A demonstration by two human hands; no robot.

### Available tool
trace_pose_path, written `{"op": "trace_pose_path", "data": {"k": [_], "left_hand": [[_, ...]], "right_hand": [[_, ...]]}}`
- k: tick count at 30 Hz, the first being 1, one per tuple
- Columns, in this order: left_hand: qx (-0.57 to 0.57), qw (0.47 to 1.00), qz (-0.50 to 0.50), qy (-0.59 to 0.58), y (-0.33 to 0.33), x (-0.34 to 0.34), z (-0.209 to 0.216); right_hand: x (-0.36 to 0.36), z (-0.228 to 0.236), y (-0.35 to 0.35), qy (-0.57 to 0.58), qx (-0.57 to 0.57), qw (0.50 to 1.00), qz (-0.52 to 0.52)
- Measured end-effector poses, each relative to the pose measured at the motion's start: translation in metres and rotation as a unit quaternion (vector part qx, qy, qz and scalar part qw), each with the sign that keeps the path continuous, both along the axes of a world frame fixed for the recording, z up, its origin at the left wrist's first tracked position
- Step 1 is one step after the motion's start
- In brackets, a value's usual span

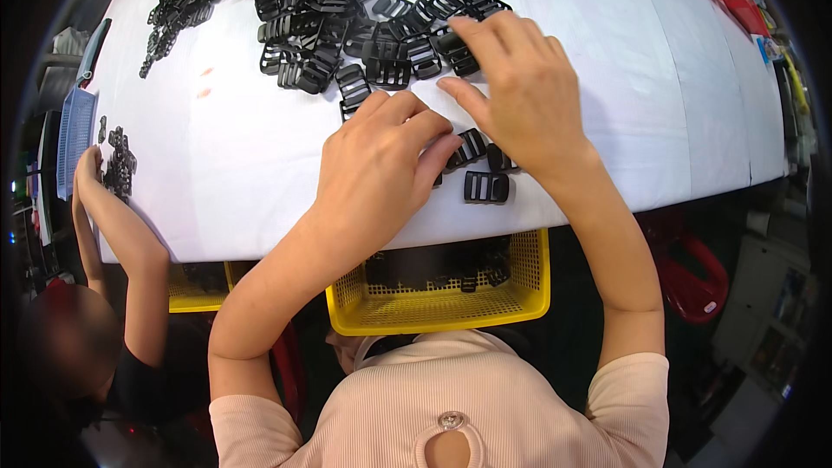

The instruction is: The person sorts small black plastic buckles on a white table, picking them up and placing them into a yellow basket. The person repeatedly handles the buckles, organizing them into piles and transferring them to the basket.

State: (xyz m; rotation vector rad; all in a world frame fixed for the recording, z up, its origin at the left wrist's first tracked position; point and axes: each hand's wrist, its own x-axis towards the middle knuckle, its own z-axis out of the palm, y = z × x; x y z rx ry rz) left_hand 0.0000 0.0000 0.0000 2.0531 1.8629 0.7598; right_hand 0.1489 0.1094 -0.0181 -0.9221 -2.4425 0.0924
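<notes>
Black plastic strap buckles lie on the white-covered table [598, 61], several of them near my hands. My left hand [368, 160] is low over the table with its fingers bent and closed. Thumb and index tip come close together, and whatever is under the fingers is hidden. A slotted buckle [470, 147] lies just beyond that thumb, and another buckle [486, 187] lies nearer the table edge. My right hand [530, 91] is open, thumb and index spread apart, its fingertips at the right end of a loose cluster of buckles [387, 69].
A big heap of buckles [299, 0] covers the far left. Below the table edge is a yellow basket [442, 322] with buckles inside. At left, a co-worker's arm [126, 225] reaches to a small buckle pile [120, 165] beside a blue basket [76, 134]. A red chair [693, 273] stands at right.
</notes>
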Motion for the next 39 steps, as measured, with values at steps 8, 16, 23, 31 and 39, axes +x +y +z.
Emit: {"op": "trace_pose_path", "data": {"k": [8, 16, 23, 31, 39], "left_hand": [[0.153, 0.986, 0.005, 0.059, 0.033, -0.016, -0.010], [0.165, 0.978, -0.028, 0.122, 0.074, -0.008, -0.026], [0.067, 0.996, -0.027, 0.056, 0.039, -0.009, 0.000], [0.050, 0.998, 0.032, -0.021, -0.006, -0.029, 0.012], [-0.002, 0.991, 0.111, -0.069, -0.024, -0.050, 0.020]], "right_hand": [[0.050, 0.013, 0.005, 0.069, -0.064, 0.995, -0.034], [0.054, 0.014, 0.017, 0.039, -0.093, 0.995, 0.005], [0.031, 0.000, 0.028, 0.026, -0.107, 0.991, 0.081], [0.066, 0.022, 0.024, 0.078, -0.175, 0.980, 0.061], [0.043, -0.007, -0.021, 0.078, -0.152, 0.978, 0.122]]}}
